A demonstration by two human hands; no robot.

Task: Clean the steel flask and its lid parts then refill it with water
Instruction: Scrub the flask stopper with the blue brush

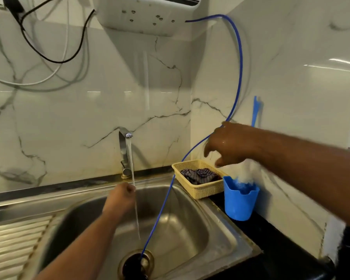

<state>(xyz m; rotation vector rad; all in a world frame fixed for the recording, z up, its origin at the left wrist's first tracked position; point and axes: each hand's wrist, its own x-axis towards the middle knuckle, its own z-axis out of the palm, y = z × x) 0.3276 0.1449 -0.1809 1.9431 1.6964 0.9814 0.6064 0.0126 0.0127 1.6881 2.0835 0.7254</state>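
Marble-look wall tiles (89,118) are backing a steel sink (190,229), where a tap (123,150) is running a thin stream of water (134,199) into the basin. A blue tube (239,67) is looping down from a white wall unit (146,15) and crossing the basin into the drain (135,263), passing between the two hands. On the black worktop (271,239) to the right, a yellow basket (202,190) is holding a striped cloth (200,175), with a blue cup (238,205) standing just beside it.

The left hand (121,197) is curling into a fist right at the stream; whether it is gripping anything cannot be told. The right hand (230,146) is reaching over the blue cup, thumb and forefinger pointing down and apart, above a white blur (247,174) at the cup's mouth; whether the far fingers are holding it cannot be told.

Motion is smearing both arms. Where the steel flask and its lid parts are lying cannot be made out.
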